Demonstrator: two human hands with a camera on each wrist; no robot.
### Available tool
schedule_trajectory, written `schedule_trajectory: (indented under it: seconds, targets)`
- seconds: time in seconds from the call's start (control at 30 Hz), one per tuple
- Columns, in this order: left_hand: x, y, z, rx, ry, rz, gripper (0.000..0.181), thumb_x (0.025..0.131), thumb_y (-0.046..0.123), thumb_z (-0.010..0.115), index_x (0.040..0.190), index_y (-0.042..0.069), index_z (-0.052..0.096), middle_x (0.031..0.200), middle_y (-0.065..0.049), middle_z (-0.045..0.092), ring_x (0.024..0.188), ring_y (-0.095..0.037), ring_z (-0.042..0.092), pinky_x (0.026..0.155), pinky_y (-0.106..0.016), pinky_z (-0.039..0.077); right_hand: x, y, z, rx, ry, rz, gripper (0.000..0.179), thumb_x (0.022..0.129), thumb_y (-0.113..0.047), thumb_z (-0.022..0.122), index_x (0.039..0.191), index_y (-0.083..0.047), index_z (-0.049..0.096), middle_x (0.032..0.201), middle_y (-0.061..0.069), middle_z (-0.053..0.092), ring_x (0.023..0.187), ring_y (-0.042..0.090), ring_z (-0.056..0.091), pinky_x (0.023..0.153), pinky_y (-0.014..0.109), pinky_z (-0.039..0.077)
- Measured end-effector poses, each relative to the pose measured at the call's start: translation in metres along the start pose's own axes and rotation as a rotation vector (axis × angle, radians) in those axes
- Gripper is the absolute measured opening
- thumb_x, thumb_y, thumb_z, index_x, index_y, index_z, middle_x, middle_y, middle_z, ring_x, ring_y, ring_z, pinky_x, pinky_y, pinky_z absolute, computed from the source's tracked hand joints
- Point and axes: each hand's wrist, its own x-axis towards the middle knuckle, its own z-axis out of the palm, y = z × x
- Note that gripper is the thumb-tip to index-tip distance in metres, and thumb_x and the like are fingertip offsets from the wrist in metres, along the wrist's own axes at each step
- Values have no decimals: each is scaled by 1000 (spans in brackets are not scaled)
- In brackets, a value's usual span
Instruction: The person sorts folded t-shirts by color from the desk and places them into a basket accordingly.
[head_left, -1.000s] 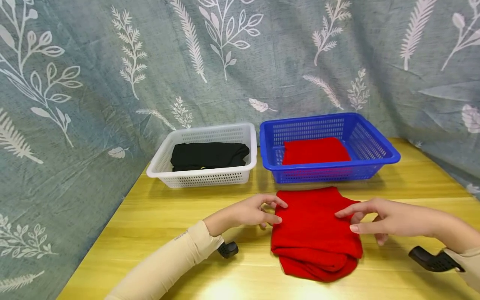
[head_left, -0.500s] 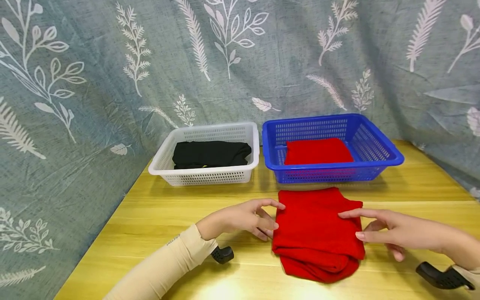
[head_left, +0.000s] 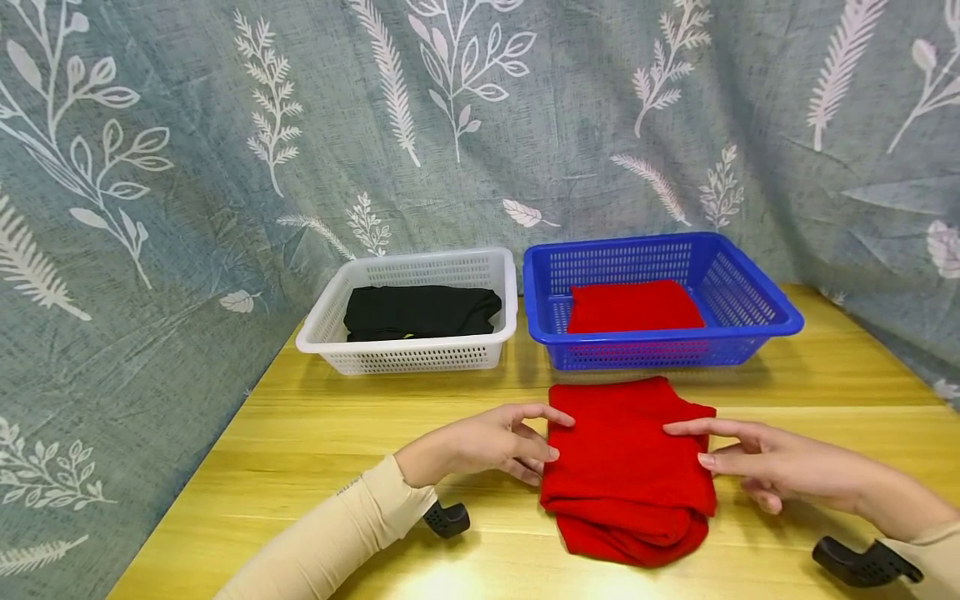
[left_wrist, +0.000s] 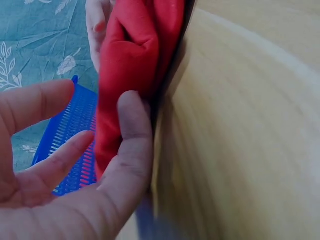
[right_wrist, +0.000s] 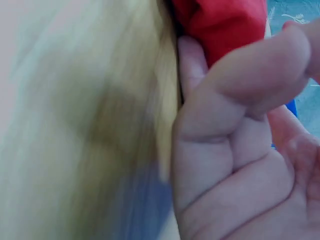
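Note:
A folded red garment (head_left: 622, 467) lies on the wooden table in front of the blue basket, with layered folds along its near edge. My left hand (head_left: 483, 446) is at its left edge, index finger over the top and other fingers low beside the cloth. In the left wrist view a finger (left_wrist: 135, 120) touches the side of the red cloth near the tabletop. At the right edge my right hand (head_left: 787, 467) extends its index finger onto the cloth, its thumb at the border. A right fingertip (right_wrist: 192, 55) meets the cloth's lower side in the right wrist view.
A blue basket (head_left: 667, 337) at the back holds folded red cloth (head_left: 633, 306). To its left stands a white basket (head_left: 405, 344) with folded black cloth (head_left: 423, 310). A patterned grey-green curtain (head_left: 465, 125) hangs behind the wooden table (head_left: 300, 442).
Both hands stay at the garment's sides with small finger shifts; the left fingers drew slightly away, then came back to the edge. The garment keeps its folded shape.

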Motion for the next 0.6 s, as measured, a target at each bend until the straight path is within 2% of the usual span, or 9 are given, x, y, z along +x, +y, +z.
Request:
schedule_trajectory:
  seconds: [0.1,0.2,0.27,0.4,0.5,0.6]
  targets:
    - [2,-1,2,4,18,6,47,103,4,69,148,16,61,90,-4,63,80,-16,62,82,-32,63,5,2,0,60,-37,-24,50,117,-16,43,161,-38,47,73,0,37,52,22,35,50,27,41]
    - [4,-2,5,21,42,14,43,103,7,71,144,16,64,84,-2,58,77,-15,57,78,-30,62,11,3,1,98,-72,-50,51,117,-15,41,162,-37,46,67,12,21,54,32,26,47,32,31]
    - [5,-3,6,32,57,18,42,102,7,72,142,16,67,83,-2,58,77,-14,56,77,-29,62,15,3,1,109,-83,-57,51,117,-15,40,163,-37,45,69,19,15,54,32,24,47,34,27]
    - [8,-5,8,45,76,23,42,101,7,73,141,17,69,87,-2,60,79,-14,59,72,-25,58,21,2,3,112,-83,-63,51,117,-15,42,162,-37,46,67,20,15,52,28,25,46,33,25]
    - [10,-6,8,43,75,28,44,101,5,73,143,16,68,90,-2,66,78,-12,65,71,-24,58,25,1,6,117,-93,-74,52,116,-14,44,163,-36,45,67,22,15,51,27,26,46,33,26]
    - [12,-8,8,71,78,41,46,99,3,75,142,16,69,71,4,58,59,-7,55,61,-18,49,29,-1,9,119,-96,-77,52,116,-14,45,164,-34,44,67,24,16,50,20,30,46,28,29]
